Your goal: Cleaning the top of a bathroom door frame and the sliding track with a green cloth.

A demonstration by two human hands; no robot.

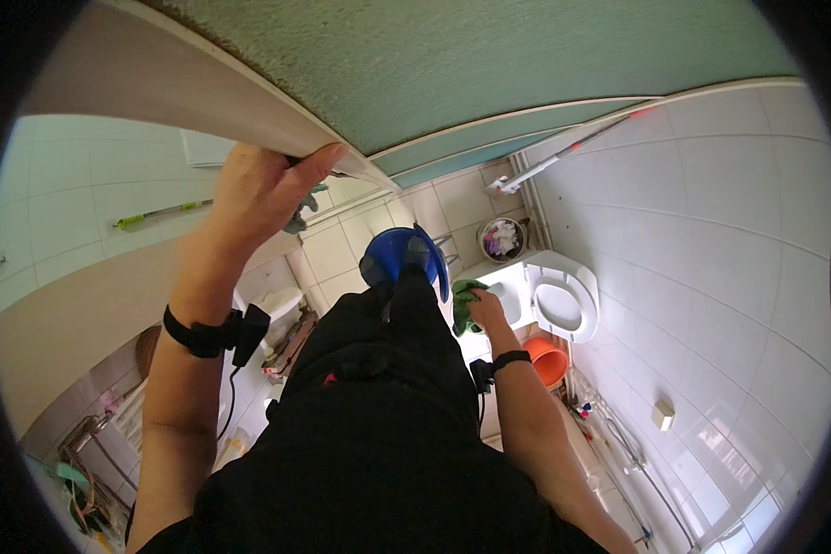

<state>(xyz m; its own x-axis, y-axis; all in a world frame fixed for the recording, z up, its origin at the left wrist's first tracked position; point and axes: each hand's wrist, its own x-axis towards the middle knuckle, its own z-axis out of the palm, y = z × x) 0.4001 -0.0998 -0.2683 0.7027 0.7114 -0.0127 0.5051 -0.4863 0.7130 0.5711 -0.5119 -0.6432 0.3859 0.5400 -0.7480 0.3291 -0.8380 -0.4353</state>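
Observation:
My left hand (266, 187) grips the edge of a pale frame (180, 79) beside a green textured panel (512, 48). The thumb lies on the near face, and the other fingers are hidden behind. A dark grey-green cloth (306, 211) shows just past this hand; whether the fingers touch it I cannot tell. Lower on the right, my right hand (486, 309) holds a bunched green cloth (465, 305) in front of the white toilet (530, 291). My feet are on a blue plastic stool or chair (381, 256), partly hidden by my dark trousers.
The toilet seat (561, 307) faces up. Beyond the toilet stands a waste bin (483, 242) with crumpled paper. An orange bucket (546, 361) is near my right forearm. A long-handled cleaning tool (540, 166) leans at the tiled wall (699, 242). A green-ended pole (159, 213) shows at left.

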